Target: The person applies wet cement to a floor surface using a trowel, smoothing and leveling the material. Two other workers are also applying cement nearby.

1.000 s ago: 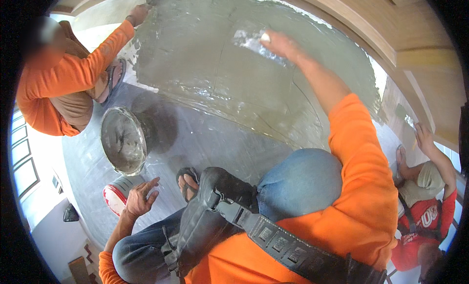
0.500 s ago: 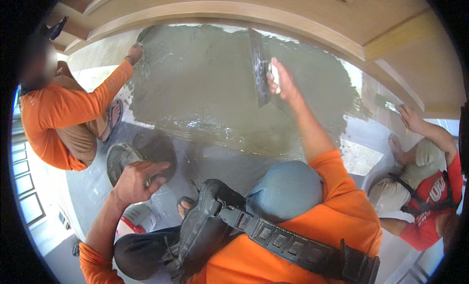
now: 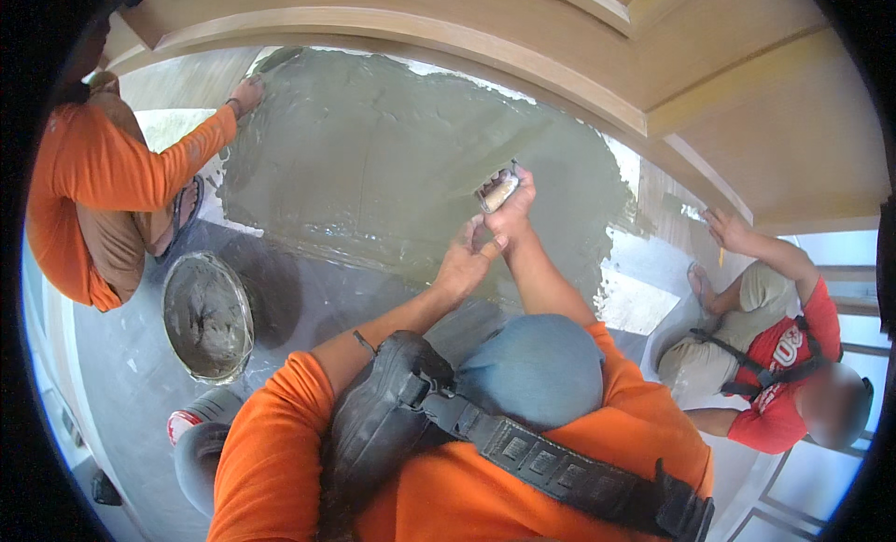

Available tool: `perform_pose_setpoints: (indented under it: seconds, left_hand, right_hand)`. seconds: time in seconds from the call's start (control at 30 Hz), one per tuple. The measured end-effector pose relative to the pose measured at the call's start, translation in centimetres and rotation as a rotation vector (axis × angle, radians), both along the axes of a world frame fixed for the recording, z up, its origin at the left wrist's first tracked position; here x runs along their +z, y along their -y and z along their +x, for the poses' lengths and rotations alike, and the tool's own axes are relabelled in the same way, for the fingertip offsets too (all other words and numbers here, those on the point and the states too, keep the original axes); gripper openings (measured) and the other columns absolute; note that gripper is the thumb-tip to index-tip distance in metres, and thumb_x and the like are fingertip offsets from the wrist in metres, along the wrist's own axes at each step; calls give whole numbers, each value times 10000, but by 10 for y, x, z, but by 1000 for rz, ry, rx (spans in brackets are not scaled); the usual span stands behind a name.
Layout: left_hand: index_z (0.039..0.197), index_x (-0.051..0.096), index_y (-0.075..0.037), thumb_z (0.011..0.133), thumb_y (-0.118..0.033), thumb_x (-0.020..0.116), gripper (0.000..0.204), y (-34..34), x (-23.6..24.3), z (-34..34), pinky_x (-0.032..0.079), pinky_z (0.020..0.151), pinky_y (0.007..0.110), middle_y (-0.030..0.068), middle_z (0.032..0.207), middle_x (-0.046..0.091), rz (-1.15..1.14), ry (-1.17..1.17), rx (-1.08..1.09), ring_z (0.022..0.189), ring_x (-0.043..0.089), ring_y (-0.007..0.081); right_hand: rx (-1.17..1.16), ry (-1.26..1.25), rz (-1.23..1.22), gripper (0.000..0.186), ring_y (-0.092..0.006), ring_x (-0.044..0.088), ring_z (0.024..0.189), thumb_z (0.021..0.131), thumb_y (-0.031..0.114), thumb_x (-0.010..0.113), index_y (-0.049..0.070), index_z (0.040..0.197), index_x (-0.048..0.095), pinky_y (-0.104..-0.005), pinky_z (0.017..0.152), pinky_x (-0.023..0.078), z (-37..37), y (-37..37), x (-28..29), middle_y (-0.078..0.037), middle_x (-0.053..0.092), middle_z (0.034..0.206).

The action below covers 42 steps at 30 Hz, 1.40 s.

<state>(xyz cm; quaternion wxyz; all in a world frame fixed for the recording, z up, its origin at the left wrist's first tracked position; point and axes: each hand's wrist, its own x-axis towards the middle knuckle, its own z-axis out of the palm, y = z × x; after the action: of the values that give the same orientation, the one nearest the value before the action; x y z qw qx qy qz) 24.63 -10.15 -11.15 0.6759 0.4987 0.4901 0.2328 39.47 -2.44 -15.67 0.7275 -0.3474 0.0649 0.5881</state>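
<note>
My right hand is closed round the pale handle of a flat finishing trowel, raised and turned so that its blade barely shows. Close beside it, my left hand reaches to the heel of the right hand and seems to touch it, thumb apart from the fingers. Both hands are over a broad patch of wet grey-green mortar. At the left on the floor stands a round bucket with mortar smeared inside.
On the left a co-worker in an orange sleeve reaches to the mortar's edge. On the right another in a red shirt holds a small tool by the mortar. Wooden panelling borders the far side. A red-and-white can lies near the bucket.
My right hand has drawn the trowel nearer and turned it off the mortar. My left hand has moved from above the bucket to the right hand.
</note>
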Motion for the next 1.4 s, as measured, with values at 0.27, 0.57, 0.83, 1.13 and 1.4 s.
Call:
perform_pose_setpoints:
  seconds: [0.27, 0.57, 0.83, 1.13, 1.4]
  left_hand:
    - [1490, 505, -6, 949, -344, 757, 685, -25, 4, 16, 499, 987, 378, 146, 1272, 661, 180, -21, 42, 1129, 617, 223]
    - [1346, 595, -12, 999, -301, 720, 469, -60, -9, 9, 517, 983, 371, 120, 1276, 677, 198, 241, 366, 1150, 638, 197]
    - [1187, 629, -23, 1003, -188, 718, 262, -100, 20, -13, 516, 912, 313, 60, 1103, 678, 298, 296, 326, 1017, 624, 140]
    - [1175, 633, -47, 994, -150, 698, 218, -152, 49, -80, 498, 925, 324, 37, 1053, 693, 470, 3, 215, 1003, 620, 142]
    - [1075, 636, -61, 941, -65, 707, 152, -180, 44, -96, 474, 825, 282, 11, 962, 652, 561, -27, 231, 902, 571, 105]
  right_hand:
    - [-16, -89, 15, 371, -314, 618, 851, 877, 490, 597, 124, 827, 631, -561, 831, 515, 11, -3, 14, -96, 641, 810]
    - [334, -42, 151, 481, -280, 641, 892, 868, 486, 568, 93, 1128, 662, -476, 856, 524, -46, -5, 29, -100, 700, 1011]
    - [618, 475, -21, 428, -231, 665, 970, 1043, 436, 582, 78, 1261, 668, -438, 924, 530, -13, 39, 48, -75, 723, 1077]
    - [230, 3005, -1329, 452, -368, 551, 1301, 888, 135, 615, 79, 1336, 638, -520, 1087, 421, 262, 207, 172, -167, 622, 1378]
    - [922, 2883, -1439, 410, -310, 471, 1416, 936, 197, 617, 156, 1343, 649, -525, 1176, 336, 332, 219, 200, -91, 575, 1459]
